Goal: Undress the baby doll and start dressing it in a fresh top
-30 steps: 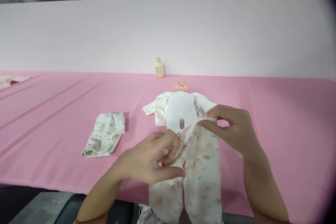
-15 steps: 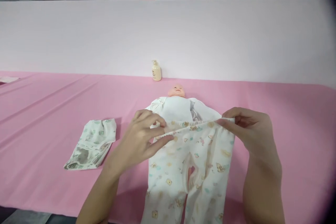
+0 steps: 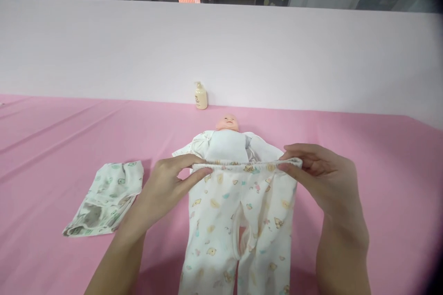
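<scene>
A pair of white baby pants (image 3: 221,221) with small coloured prints hangs upright, its elastic waistband stretched between my two hands. My left hand (image 3: 173,184) pinches the left end of the waistband between thumb and fingers. At the right end, my right hand (image 3: 318,175) grips the band the same way. Below the waist, a split opening shows pink through the crotch. Behind the pants lies a baby doll (image 3: 228,122) in a white top (image 3: 226,145); its lower body is hidden by the pants.
Folded white cloth with green prints (image 3: 107,198) lies to the left on the pink sheet (image 3: 51,156). A cream pump bottle (image 3: 200,96) stands at the back by the white wall (image 3: 221,50). Windows with heart stickers are above the wall.
My left hand has shifted outward along the waistband and closed on its left end, so the band is now straighter and taut. My right hand keeps its grip. The view has shifted slightly.
</scene>
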The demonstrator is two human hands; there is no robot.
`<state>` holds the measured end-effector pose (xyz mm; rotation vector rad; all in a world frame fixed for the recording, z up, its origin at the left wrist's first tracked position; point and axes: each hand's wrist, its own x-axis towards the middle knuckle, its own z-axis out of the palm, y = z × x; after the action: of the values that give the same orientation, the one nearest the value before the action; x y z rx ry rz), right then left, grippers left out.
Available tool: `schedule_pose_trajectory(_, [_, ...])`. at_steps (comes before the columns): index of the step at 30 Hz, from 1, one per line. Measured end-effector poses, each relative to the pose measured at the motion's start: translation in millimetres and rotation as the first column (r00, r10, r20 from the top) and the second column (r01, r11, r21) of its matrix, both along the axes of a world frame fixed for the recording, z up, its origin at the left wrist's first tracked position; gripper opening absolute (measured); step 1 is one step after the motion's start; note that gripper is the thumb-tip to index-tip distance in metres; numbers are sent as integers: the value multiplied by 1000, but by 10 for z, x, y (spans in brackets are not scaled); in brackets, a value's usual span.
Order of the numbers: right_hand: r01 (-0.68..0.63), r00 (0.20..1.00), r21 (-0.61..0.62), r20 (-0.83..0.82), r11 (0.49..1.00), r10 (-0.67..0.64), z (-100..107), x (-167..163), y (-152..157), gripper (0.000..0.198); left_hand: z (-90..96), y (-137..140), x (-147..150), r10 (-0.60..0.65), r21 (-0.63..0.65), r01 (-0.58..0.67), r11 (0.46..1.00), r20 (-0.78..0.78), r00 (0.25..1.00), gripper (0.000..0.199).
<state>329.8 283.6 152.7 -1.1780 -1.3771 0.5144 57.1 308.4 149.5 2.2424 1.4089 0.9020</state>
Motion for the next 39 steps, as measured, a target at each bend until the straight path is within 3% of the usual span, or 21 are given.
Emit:
schedule_pose_trajectory(5, [-36, 998, -56, 42, 998, 39, 11, -4, -6, 38, -61, 25, 4, 131, -20, -133, 991, -80, 988, 42])
schedule_pose_trajectory(9, [-116, 989, -82, 85, 990, 123, -5, 18, 0, 44, -35, 43, 45, 26, -152, -34, 988, -54, 998, 25])
schedule_pose_trajectory(14, [-158, 977, -118, 122, 980, 173, -9, 11, 7, 44, -22, 52, 40, -87, -255, 105, 961, 81, 993, 20])
schedule_pose_trajectory(18, [-117, 982, -120, 137, 986, 133, 19, -43, -15, 38, 3, -7, -16, -160, -274, 226, 935, 242, 957, 17])
schedule_pose_trajectory(22, [-36, 998, -79, 49, 996, 40, 2, -85, 15, 34, 22, 38, -53, -126, -331, 248, 910, 349, 929, 20])
schedule_pose_trajectory(27, [-73, 994, -104, -89, 992, 64, -131, -112, 271, 38, -271, 447, 16, -7, -358, 167, 919, 408, 913, 22])
schedule_pose_trajectory(31, [-138, 984, -121, -132, 983, 122, -177, -152, 367, 43, -473, 618, 79, 40, -406, 194, 893, 502, 864, 31])
schedule_pose_trajectory(39, [-123, 981, -129, -167, 984, 101, -138, -114, 329, 36, -253, 387, 70, 30, -430, 343, 835, 657, 753, 27])
